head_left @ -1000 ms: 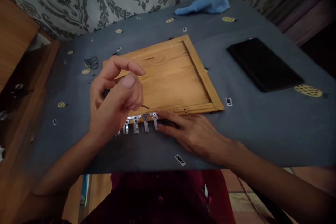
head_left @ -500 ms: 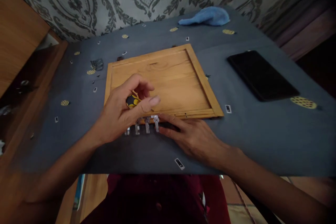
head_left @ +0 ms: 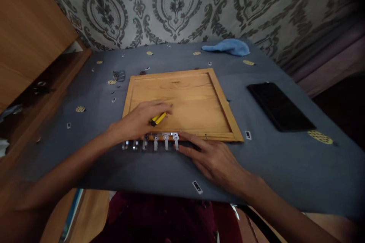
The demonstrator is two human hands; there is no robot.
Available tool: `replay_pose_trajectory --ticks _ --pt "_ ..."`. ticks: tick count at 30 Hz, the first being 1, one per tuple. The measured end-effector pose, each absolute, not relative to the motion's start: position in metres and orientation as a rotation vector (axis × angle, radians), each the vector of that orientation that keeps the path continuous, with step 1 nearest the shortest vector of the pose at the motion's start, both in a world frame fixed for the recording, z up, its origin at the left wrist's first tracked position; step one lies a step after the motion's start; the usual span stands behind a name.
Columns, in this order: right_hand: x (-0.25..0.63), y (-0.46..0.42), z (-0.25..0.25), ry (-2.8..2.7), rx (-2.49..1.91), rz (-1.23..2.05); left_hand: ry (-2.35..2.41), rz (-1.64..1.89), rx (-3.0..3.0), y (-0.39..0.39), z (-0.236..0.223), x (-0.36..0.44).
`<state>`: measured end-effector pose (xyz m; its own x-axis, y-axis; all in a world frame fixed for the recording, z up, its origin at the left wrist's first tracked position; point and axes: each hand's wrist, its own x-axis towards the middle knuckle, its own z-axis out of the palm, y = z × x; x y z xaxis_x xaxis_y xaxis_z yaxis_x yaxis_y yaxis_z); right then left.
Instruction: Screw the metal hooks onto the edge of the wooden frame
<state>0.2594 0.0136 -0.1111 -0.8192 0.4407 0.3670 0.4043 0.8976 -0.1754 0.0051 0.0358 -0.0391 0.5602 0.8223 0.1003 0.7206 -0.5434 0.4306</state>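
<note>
A framed wooden panel (head_left: pixel 182 100) lies flat on the cloth-covered table. Along its near edge runs a silver hook rail (head_left: pixel 166 142), several metal hooks pointing towards me. My left hand (head_left: pixel 139 117) is closed round a yellow and black screwdriver (head_left: pixel 159 119) above the panel's near left part; its fingers hide some of the tool. At the rail's right end, my right hand (head_left: pixel 212 157) grips the rail between thumb and forefinger, against the panel's edge. Small dark holes (head_left: pixel 206 136) show in the frame to the right of the rail.
A black phone or tablet (head_left: pixel 281 106) lies to the right. At the back is a crumpled blue cloth (head_left: pixel 228 47). Dark wire-like hardware and small screws (head_left: pixel 112 92) lie left of the panel. An open wooden cabinet (head_left: pixel 42 83) stands along the left side.
My left hand has turned over, palm now downward, bringing the screwdriver's yellow handle into sight and uncovering more hooks. My right hand stays at the rail's end. The view has tilted up.
</note>
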Motion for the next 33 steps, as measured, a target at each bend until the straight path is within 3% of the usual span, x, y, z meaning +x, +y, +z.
replay_pose_trajectory --ticks 8,17,33 --pt "0.26 0.012 -0.111 -2.692 -0.638 0.158 1.491 0.139 2.603 0.054 -0.06 0.019" --pt "0.259 0.012 -0.11 -2.697 -0.654 0.213 1.456 0.165 2.529 0.003 -0.039 0.026" --pt "0.258 0.012 -0.105 -2.708 -0.676 0.245 1.58 0.264 2.514 -0.022 -0.067 0.039"
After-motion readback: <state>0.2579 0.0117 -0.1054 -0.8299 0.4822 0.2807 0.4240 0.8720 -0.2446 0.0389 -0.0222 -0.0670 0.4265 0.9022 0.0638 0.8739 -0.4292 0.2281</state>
